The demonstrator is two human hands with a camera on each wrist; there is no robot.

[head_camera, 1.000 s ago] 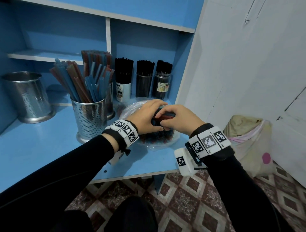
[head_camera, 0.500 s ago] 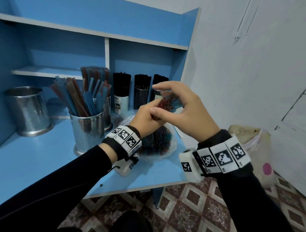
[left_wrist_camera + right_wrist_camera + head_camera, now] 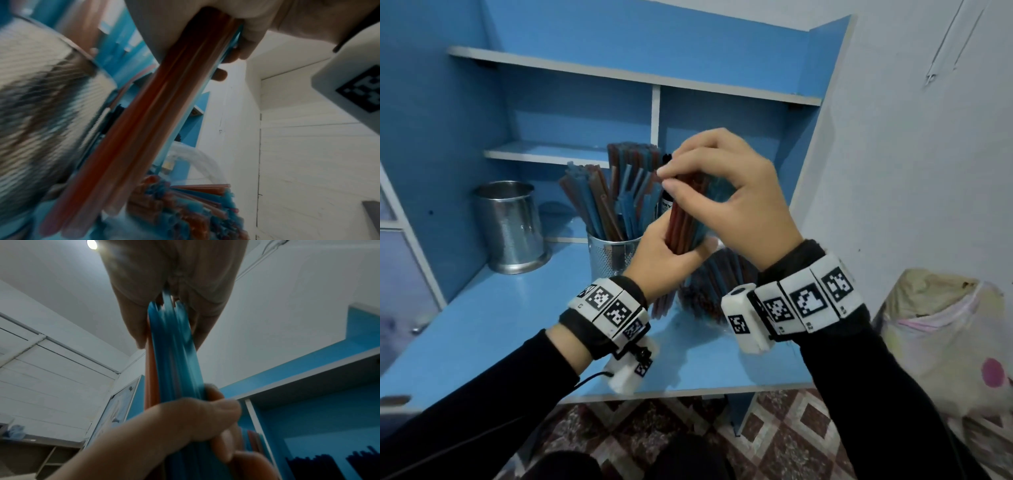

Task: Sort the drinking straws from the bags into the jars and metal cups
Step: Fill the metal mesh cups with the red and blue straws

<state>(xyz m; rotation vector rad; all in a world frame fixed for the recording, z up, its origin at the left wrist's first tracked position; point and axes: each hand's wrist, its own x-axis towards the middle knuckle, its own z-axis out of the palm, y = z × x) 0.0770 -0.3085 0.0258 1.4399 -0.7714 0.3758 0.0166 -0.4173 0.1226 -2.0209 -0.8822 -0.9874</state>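
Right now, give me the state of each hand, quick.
Left hand: fingers wrapped round the lower part of the red and blue straw bundle.
Right hand: fingers pinch the top of the same bundle.

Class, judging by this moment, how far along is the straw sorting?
Done: one perforated metal cup already holds red and blue straws. In hand: the left hand grips a red-and-blue straw bundle while the right hand pinches its top. Left: the clear bag of straws and the plain steel cup.
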